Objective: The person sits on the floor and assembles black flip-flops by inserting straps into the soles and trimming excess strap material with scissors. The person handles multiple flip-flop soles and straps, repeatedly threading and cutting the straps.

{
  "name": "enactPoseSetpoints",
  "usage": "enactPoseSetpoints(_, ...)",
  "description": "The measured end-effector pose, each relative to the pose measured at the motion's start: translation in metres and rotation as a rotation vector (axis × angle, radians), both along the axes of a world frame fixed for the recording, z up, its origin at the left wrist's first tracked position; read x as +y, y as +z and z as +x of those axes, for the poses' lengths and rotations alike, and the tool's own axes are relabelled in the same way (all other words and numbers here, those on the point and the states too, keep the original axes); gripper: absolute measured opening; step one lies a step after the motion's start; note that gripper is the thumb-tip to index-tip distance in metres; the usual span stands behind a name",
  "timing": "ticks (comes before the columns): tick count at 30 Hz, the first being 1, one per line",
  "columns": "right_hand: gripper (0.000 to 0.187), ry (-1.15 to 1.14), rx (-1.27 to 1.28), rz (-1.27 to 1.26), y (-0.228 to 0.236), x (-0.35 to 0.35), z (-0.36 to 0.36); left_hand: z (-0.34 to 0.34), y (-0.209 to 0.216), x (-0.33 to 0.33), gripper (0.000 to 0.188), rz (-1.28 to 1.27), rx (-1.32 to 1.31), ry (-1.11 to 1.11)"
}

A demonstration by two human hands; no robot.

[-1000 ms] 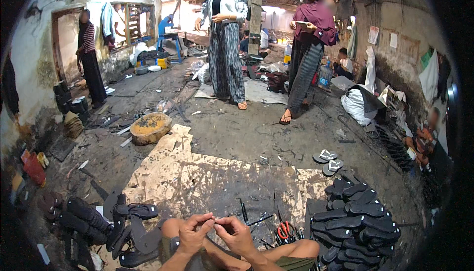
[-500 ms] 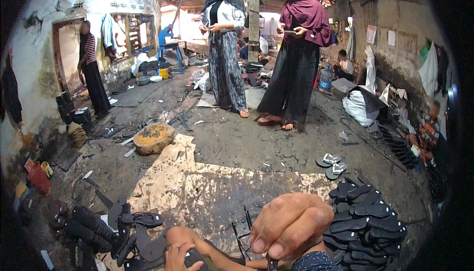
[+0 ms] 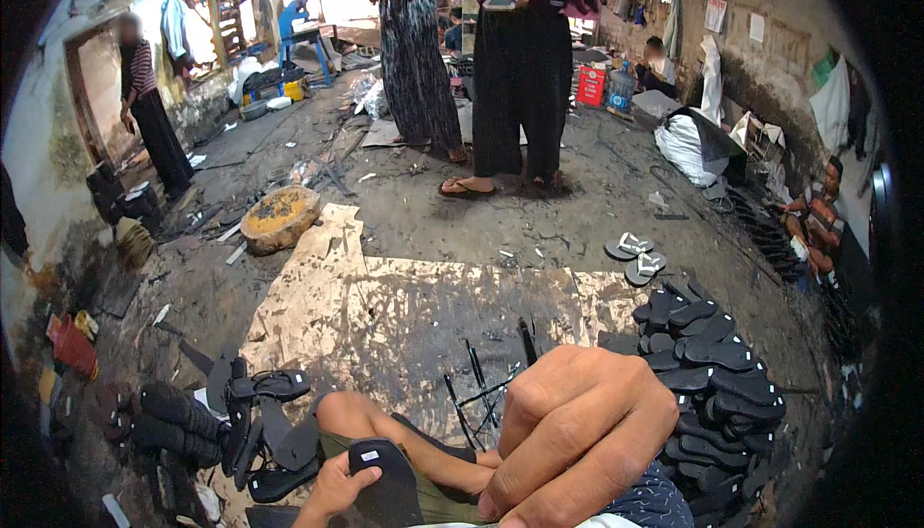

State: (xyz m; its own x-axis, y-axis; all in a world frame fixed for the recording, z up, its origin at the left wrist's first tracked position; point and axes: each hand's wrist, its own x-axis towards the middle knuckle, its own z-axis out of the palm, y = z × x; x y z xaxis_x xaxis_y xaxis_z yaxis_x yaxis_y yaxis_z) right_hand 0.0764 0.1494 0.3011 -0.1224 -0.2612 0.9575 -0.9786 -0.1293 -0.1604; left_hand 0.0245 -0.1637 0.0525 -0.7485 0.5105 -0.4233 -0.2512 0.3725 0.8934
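Note:
Low in the head view, my left hand (image 3: 339, 486) grips a black sandal sole (image 3: 390, 491) by its edge, thumb on top near a small white sticker. My right hand (image 3: 587, 427) is raised large in front, its fingers curled in toward the thumb. Whatever those fingers may hold is hidden. Thin black straps (image 3: 478, 391) lie on the cardboard (image 3: 404, 287) beyond my bent leg. A heap of black sandal soles (image 3: 717, 384) is piled on the right, and more black soles (image 3: 289, 437) lie by my knee on the left.
A pair of grey flip-flops (image 3: 635, 257) with white straps sits past the heap. Left of the cardboard stands a round wooden block (image 3: 279, 220). Two people stand ahead, one holding a phone (image 3: 500, 2). A white sack (image 3: 690, 148) rests by the right wall.
My left hand has lifted the sole into fuller view. My right hand appears larger and lower, and the dark object under its fingers no longer shows. The person in maroon has shifted their feet.

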Motion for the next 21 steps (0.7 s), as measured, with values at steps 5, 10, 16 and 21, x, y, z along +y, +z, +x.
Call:
enactPoseSetpoints(5,0.01,-0.183,-0.386,0.033,-0.014,0.016,0.014,-0.036,0.015,0.019,0.03,0.221,0.169,0.161)
enactPoseSetpoints(10,0.019,-0.601,-1.016,-0.041,-0.14,-0.007,-0.026,-0.06,0.043,0.066,0.029,0.379,0.365,0.246)
enactPoseSetpoints(16,0.021,-0.851,-0.926,0.085,-0.201,-0.031,-0.027,-0.044,0.057,0.113,0.026,0.072,0.66,0.152)
enactPoseSetpoints(21,0.023,-0.936,-0.92,0.26,-0.193,-0.026,-0.023,-0.057,0.026,0.113,0.025,0.182,0.804,0.058)
